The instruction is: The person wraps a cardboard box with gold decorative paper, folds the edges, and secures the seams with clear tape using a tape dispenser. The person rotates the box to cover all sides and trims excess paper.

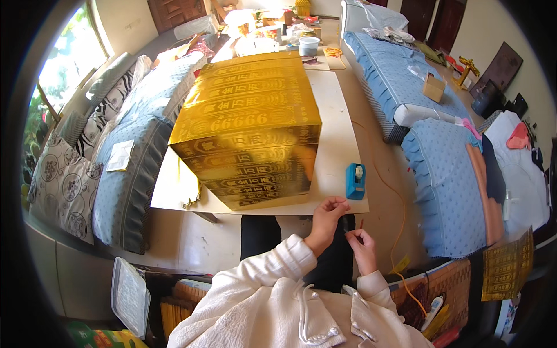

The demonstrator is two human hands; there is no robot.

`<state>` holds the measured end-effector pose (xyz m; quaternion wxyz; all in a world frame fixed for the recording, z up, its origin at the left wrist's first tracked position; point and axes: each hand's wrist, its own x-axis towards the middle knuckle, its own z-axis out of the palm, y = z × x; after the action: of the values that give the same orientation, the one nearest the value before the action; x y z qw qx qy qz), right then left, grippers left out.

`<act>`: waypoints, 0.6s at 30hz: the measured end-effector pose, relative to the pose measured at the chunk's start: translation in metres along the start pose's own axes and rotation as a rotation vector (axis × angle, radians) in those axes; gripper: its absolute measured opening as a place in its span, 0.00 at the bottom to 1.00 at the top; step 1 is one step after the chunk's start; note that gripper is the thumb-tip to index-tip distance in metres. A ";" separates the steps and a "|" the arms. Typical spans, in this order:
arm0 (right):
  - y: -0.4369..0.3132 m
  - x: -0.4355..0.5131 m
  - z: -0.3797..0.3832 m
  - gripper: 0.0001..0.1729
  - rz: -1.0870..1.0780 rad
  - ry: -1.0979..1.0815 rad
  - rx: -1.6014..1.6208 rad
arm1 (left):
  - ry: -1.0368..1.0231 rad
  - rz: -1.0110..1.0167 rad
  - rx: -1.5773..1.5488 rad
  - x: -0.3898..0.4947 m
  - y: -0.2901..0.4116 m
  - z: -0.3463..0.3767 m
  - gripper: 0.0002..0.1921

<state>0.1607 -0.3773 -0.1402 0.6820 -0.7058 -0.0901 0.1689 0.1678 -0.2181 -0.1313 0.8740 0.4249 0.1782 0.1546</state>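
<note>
My left hand [327, 222] is at the table's near edge, fingertips pinched together. Just below and to the right, beyond the edge, my right hand [362, 247] also has its thumb and finger pinched. A thin, clear strip seems to run between the two hands, probably adhesive tape, though it is hard to make out. Close above them stands a blue tape dispenser [356, 182] with a roll in it. A large box covered in embossed gold foil paper [248, 117] fills the middle of the white table [337, 130].
A gold foil sheet [182, 178] lies left of the box. Sofas with blue covers [126, 187] flank the table. An orange cable [394, 187] runs along the floor at right. A grey-white bucket [309, 45] stands behind the box. A clear plastic container [129, 296] is at lower left.
</note>
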 end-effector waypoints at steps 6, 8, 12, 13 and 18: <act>-0.050 -0.011 0.064 0.05 -0.119 -0.275 0.103 | -0.083 0.431 0.175 -0.074 0.120 -0.015 0.06; -0.081 -0.015 0.100 0.05 -0.181 -0.385 0.174 | -0.099 0.619 0.284 -0.091 0.164 -0.022 0.06; -0.129 -0.020 0.166 0.05 -0.331 -0.480 0.201 | -0.172 0.909 0.380 -0.106 0.241 -0.039 0.09; -0.141 -0.021 0.180 0.05 -0.357 -0.500 0.150 | -0.153 0.913 0.374 -0.111 0.259 -0.043 0.09; -0.192 -0.025 0.236 0.05 -0.438 -0.516 0.188 | -0.067 1.056 0.517 -0.108 0.339 -0.063 0.09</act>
<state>0.0717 -0.1562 0.0508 0.7187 -0.5382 -0.3928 0.1991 0.0033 -0.0202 0.1228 0.5519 0.6602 -0.0533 0.5066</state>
